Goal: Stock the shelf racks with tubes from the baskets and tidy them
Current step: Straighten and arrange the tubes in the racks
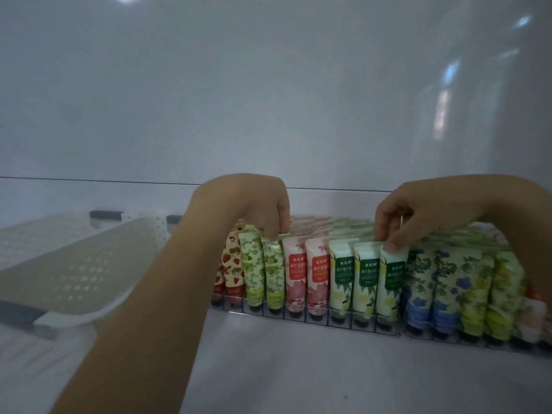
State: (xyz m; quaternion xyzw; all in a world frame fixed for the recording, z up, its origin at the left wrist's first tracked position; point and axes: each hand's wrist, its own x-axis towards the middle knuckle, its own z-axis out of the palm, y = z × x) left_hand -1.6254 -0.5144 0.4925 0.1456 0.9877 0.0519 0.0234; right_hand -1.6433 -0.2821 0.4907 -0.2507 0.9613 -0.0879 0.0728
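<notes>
A clear shelf rack (307, 318) holds rows of upright tubes in lanes: strawberry print, green grape print (273, 273), pink flower (294, 279), white with green labels (391, 279), blue flower (442, 282) and yellow-green. My left hand (251, 201) reaches over the rack, its fingertips down on the top edge of a green grape tube. My right hand (418, 213) pinches the top of the rightmost front white-and-green tube between thumb and fingers.
Two white perforated baskets (68, 264) with dark handles lie on the shelf at the left; no tubes show in them. A white back wall stands behind the rack. Bare white shelf surface (298, 369) runs in front of the rack.
</notes>
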